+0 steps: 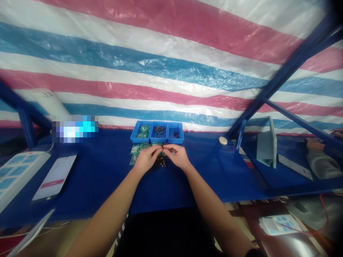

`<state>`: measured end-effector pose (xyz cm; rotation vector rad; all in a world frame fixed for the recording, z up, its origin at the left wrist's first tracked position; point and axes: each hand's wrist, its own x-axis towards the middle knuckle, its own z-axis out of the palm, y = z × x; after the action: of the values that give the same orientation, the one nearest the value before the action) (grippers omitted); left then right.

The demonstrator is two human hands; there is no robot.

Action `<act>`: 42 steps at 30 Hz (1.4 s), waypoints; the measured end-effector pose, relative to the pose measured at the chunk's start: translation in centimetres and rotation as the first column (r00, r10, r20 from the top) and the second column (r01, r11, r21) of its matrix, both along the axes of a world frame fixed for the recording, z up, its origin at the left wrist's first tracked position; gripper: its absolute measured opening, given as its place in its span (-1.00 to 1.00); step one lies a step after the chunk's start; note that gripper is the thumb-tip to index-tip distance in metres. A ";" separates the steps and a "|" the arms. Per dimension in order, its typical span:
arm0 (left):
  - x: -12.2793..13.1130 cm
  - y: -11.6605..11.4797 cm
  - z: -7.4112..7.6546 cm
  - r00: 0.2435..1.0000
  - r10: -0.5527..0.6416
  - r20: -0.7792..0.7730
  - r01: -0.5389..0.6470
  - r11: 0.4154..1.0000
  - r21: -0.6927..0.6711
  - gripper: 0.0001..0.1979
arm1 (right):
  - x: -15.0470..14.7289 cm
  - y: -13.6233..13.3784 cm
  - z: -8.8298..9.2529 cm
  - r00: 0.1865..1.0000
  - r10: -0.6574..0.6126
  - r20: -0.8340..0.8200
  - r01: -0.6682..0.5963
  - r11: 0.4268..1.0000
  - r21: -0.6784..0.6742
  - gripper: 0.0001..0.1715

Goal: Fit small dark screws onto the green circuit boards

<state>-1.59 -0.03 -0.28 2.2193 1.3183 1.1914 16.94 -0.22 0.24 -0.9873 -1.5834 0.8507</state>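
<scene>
My left hand [147, 159] and my right hand [178, 155] meet at the middle of the blue table [107, 178], fingertips pinched together on a small dark part too tiny to name. Just below the fingers lies a little heap of dark metal parts [161, 161]. Several small green packets [138, 149] lie on the table beside and behind my left hand. Behind them stand three joined blue bins [157, 132]: the left holds green packets, the middle dark metal parts, the right a few dark pieces.
A phone [55, 177] with a lit screen and a white power strip [16, 175] lie at the left. A small round white object [223, 140] sits at the right. Another person's hand and sleeve [320, 157] rest at the neighbouring station. A striped tarp hangs behind.
</scene>
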 end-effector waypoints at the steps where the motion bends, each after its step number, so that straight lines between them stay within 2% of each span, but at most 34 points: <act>1: 0.0 0.0 0.0 1.000 -0.002 0.002 0.002 1.000 0.001 -0.74 | 0.0 0.0 0.0 1.000 0.001 -0.002 -0.001 1.000 -0.002 -0.71; 8: 0.1 -0.2 0.4 1.000 -0.016 -0.010 0.015 1.000 -0.021 -0.70 | 0.0 0.0 0.1 1.000 0.011 -0.002 -0.011 1.000 0.016 -0.70; 14: 0.1 -0.2 0.1 1.000 0.022 -0.002 -0.022 1.000 -0.015 -0.71 | 0.1 0.0 0.2 1.000 -0.002 0.012 0.002 1.000 0.026 -0.72; 26: 0.2 -0.3 0.4 0.999 0.005 -0.041 -0.006 0.999 -0.031 -0.74 | 0.0 0.1 0.0 1.000 0.002 -0.007 -0.002 1.000 -0.014 -0.70; 29: 0.2 -0.5 0.5 0.998 0.046 -0.034 -0.047 0.999 -0.005 -0.73 | 0.2 0.2 -0.3 1.000 -0.013 -0.005 0.013 0.999 -0.033 -0.70; 33: 0.1 -0.8 0.6 0.982 0.179 0.060 -0.186 0.974 0.127 -0.76 | 0.1 0.8 -0.9 0.999 -0.031 0.010 0.032 0.996 -0.089 -0.72; 35: 0.1 -0.9 0.7 0.971 0.228 0.080 -0.238 0.956 0.172 -0.77 | -0.2 1.3 -1.2 0.999 -0.017 -0.031 0.013 0.993 -0.113 -0.64; 39: 0.2 -0.9 0.7 0.967 0.245 0.074 -0.255 0.949 0.184 -0.78 | -0.8 2.2 -1.6 0.979 0.066 -0.194 -0.076 0.996 -0.042 -0.07; 40: 0.1 -0.8 0.7 0.967 0.243 0.075 -0.253 0.950 0.181 -0.78 | -0.8 2.3 -1.7 0.976 0.064 -0.207 -0.070 0.997 -0.024 -0.01; 42: 0.1 -0.8 0.7 0.967 0.242 0.076 -0.252 0.952 0.175 -0.78 | -0.4 2.4 -1.8 0.988 0.026 -0.150 -0.027 1.000 -0.003 -0.13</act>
<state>-1.49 -0.85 0.40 2.1719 1.5579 1.5072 16.51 2.13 -1.54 -0.8864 -1.4697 0.9258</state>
